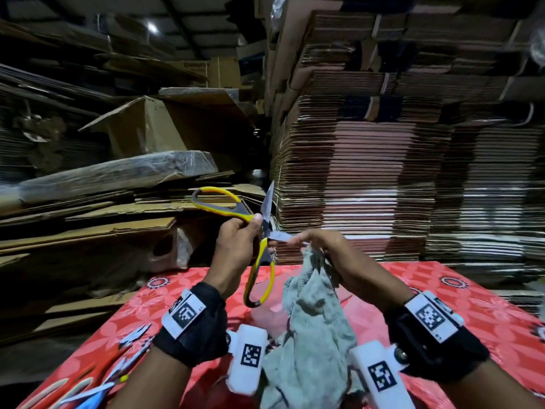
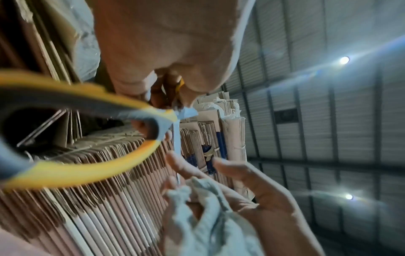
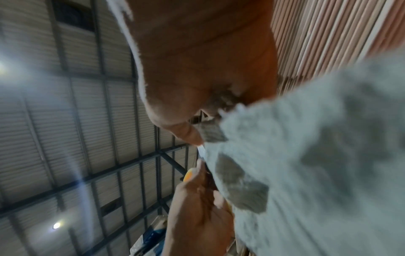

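Observation:
Yellow-and-grey scissors (image 1: 263, 236) are held wide open above the table. One blade points up and the other points right. My left hand (image 1: 236, 246) grips them at the pivot end of the upper handle, with the thumb near the blades. My right hand (image 1: 298, 240) holds a stained grey cloth (image 1: 312, 335) and pinches it around the tip of the right-pointing blade (image 2: 176, 143). The rest of the cloth hangs down to the table. In the left wrist view the yellow handle loop (image 2: 87, 166) is close and blurred. In the right wrist view the cloth (image 3: 306, 155) fills the right side.
A table with a red patterned cover (image 1: 442, 290) lies under my hands. Several other scissors and small tools (image 1: 132, 340) lie at its near left corner. Tall stacks of flattened cardboard (image 1: 383, 172) stand behind and to the right. Loose boxes (image 1: 141, 134) are piled on the left.

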`<action>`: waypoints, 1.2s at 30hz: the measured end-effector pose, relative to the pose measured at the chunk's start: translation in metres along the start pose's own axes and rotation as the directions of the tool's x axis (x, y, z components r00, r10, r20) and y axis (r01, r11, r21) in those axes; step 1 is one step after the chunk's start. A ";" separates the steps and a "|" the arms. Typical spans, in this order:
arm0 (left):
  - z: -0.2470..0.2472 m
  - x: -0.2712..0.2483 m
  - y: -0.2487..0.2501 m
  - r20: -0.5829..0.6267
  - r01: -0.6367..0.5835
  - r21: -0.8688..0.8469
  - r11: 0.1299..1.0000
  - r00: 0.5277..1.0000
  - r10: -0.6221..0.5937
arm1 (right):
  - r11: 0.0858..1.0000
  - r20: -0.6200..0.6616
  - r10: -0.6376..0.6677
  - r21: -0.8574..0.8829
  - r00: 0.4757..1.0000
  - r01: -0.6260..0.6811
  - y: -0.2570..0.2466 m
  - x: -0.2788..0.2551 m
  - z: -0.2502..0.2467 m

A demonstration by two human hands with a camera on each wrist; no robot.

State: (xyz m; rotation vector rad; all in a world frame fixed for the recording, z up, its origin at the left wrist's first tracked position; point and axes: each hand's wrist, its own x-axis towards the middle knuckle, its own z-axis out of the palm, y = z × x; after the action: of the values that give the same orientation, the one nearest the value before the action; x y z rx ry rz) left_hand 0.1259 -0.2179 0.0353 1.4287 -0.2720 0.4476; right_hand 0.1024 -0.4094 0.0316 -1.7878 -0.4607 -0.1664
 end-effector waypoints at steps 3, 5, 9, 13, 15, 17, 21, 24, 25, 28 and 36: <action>0.003 -0.002 0.001 0.019 0.033 -0.004 0.999 0.999 -0.033 | 1.000 -0.056 0.006 -0.006 0.998 -0.006 -0.004 0.002 -0.012; 0.004 -0.002 -0.002 0.007 0.023 -0.006 1.000 1.000 -0.023 | 1.000 -0.084 0.009 -0.004 0.996 -0.009 -0.009 0.004 -0.015; 0.006 -0.003 -0.003 0.024 0.007 0.012 1.000 1.000 -0.007 | 0.995 -0.158 -0.093 0.031 0.983 0.099 -0.012 0.004 -0.022; 0.008 -0.008 0.002 0.103 0.009 0.029 1.000 0.995 -0.012 | 0.972 -0.317 -0.214 0.024 0.924 0.234 -0.010 0.002 -0.026; 0.009 -0.011 0.006 0.121 -0.013 0.025 1.000 0.993 0.010 | 0.960 -0.367 -0.256 0.015 0.894 0.281 -0.010 0.002 -0.025; 0.009 -0.012 0.009 0.110 -0.053 0.015 0.998 0.993 0.051 | 0.948 -0.409 -0.284 0.016 0.867 0.318 -0.011 0.001 -0.024; 0.010 -0.012 0.010 0.072 -0.109 -0.031 0.994 0.991 0.111 | 0.925 -0.483 -0.352 -0.049 0.802 0.377 -0.012 0.001 -0.024; 0.007 -0.014 0.012 0.106 -0.110 -0.029 0.993 0.988 0.113 | 0.907 -0.515 -0.403 -0.111 0.757 0.407 -0.013 -0.001 -0.023; 0.005 -0.014 0.013 0.132 -0.094 -0.026 0.995 0.987 0.097 | 0.899 -0.523 -0.421 -0.135 0.741 0.416 -0.014 -0.001 -0.022; 0.002 -0.013 0.015 0.232 -0.040 0.003 0.999 0.972 0.038 | 0.885 -0.535 -0.449 -0.153 0.716 0.441 -0.014 -0.001 -0.020; 0.014 -0.019 0.014 0.182 -0.077 -0.063 0.995 0.979 0.087 | 0.810 -0.484 -0.585 -0.325 0.650 0.488 -0.016 -0.010 -0.002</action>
State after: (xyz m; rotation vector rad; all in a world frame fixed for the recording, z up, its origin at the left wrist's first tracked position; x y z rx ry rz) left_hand 0.1038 -0.2330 0.0411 1.4100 -0.4908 0.3720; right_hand 0.0869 -0.4108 0.0431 -1.6025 -0.5414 -1.1694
